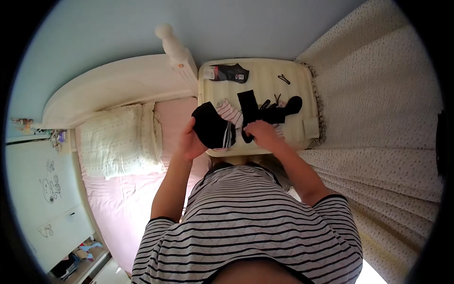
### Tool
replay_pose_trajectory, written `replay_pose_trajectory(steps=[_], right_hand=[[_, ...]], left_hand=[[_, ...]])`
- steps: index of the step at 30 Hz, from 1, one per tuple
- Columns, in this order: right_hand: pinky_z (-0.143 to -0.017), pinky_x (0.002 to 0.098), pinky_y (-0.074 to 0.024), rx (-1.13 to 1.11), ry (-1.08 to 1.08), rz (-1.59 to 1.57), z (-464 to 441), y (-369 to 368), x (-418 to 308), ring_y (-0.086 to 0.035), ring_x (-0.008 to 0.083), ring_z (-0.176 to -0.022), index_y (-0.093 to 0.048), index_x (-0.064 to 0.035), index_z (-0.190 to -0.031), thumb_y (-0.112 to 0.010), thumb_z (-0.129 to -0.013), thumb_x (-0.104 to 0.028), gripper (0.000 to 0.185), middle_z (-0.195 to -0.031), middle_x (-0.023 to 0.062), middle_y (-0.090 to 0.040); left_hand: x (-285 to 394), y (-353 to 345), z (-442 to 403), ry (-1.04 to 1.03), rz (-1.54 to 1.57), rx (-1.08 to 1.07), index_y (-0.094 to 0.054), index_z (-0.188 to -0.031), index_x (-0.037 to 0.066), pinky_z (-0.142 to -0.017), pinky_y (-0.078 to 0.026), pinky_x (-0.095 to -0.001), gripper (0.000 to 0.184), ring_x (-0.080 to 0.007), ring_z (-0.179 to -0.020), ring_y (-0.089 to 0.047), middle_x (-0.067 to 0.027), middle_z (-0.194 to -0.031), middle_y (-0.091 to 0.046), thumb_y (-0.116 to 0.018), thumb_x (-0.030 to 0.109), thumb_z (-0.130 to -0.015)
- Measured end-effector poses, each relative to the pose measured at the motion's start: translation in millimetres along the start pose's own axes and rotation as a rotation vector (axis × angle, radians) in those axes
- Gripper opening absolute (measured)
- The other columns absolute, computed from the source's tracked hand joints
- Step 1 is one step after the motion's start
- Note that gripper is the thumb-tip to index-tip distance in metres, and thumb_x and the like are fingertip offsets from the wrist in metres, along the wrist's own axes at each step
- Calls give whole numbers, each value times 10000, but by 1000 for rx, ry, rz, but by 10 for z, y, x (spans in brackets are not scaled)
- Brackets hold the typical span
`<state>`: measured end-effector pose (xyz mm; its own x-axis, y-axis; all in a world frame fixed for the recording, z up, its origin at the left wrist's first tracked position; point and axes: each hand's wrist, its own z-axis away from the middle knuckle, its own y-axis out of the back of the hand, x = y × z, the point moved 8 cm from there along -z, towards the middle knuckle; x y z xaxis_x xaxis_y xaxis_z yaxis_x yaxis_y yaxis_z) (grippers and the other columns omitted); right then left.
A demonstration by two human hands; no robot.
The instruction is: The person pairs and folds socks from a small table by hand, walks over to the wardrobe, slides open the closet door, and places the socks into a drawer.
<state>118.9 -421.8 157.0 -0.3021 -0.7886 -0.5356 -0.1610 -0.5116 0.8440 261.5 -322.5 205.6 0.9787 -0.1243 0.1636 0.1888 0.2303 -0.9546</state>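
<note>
The left hand (190, 144) holds a rounded, white-striped black fabric sock (210, 127).

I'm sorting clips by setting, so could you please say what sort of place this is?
Probably a bedroom: a pink-sheeted bed, a cream fabric pillow and a curved white headboard.

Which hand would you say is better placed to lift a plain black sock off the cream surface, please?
Probably the right hand: it is at a plain black sock on the cream surface, while the left hand holds a white-striped black sock.
</note>
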Motion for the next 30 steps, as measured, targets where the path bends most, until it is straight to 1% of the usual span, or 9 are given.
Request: replay_pose_trajectory(steps=[7,12,15,18,21,23,26,29,30], right_hand=[[-898,370,-402,58,-49,65,477,-622,153,-509,295,-1007,-609,-87,-883,-578,-672,-27,222,-988,109,-586],[-870,394,-411,231,-256,-168,384,-377,519,-510,324,-980,-605,-66,-972,-605,-716,-90,256,-1031,133,-577],[-805,404,-429,376,-437,-171,76,-50,830,-522,328,-959,-586,-39,-996,-628,-734,-105,274,-976,145,-579],[-808,403,-437,368,-561,-13,-269,-8,1229,-531,317,-971,-559,-40,-1062,-653,-740,-179,364,-983,131,-588],[-812,408,-441,347,-687,144,-503,-75,1391,-547,306,-955,-547,-50,-1077,-675,-727,-240,418,-968,116,-600],[-810,413,-444,327,-757,194,-605,-114,1444,-560,300,-935,-542,-59,-1080,-689,-714,-273,448,-956,109,-607],[-774,406,-455,129,-763,86,-659,-337,1627,-577,290,-883,-552,-50,-1049,-689,-709,-262,423,-929,122,-608],[-716,377,-459,199,-651,-148,-622,-347,1662,-585,272,-815,-555,-51,-1029,-672,-717,-230,378,-893,120,-603],[-671,379,-463,375,-569,-229,-552,-169,1521,-581,275,-784,-561,-35,-951,-642,-730,-176,274,-880,132,-592]], left_hand=[[-126,458,92,137,-18,96,-319,-1337,80,-1016,-307,-448,539,-289,-1233,-381,-109,-1335,-403,-424,375,-898],[0,797,-346,267,-303,230,-312,-1341,77,-998,-320,-414,574,-266,-1217,-399,-94,-1323,-419,-475,383,-884],[396,1124,-543,-71,-746,646,-330,-1327,47,-963,-336,-348,579,-233,-1181,-425,-90,-1295,-446,-517,342,-865],[421,1148,-481,-171,-880,693,-355,-1313,44,-940,-333,-334,564,-214,-1148,-439,-90,-1264,-465,-528,312,-848],[118,1402,-324,-188,-952,615,-414,-1271,71,-920,-346,-359,490,-201,-1098,-470,-78,-1199,-508,-523,287,-844],[-256,1640,-219,-22,-951,402,-424,-1250,97,-879,-370,-331,460,-184,-1051,-487,-54,-1161,-525,-533,286,-845],[-613,1289,52,205,-879,564,-487,-1164,71,-835,-411,-298,389,-179,-988,-522,-57,-1099,-555,-524,315,-864],[-758,1179,168,200,-841,482,-506,-1122,66,-824,-428,-316,382,-184,-956,-529,-57,-1052,-564,-501,362,-880],[-779,1167,167,203,-855,458,-506,-1115,66,-825,-431,-324,384,-185,-948,-529,-56,-1038,-564,-492,373,-886]])
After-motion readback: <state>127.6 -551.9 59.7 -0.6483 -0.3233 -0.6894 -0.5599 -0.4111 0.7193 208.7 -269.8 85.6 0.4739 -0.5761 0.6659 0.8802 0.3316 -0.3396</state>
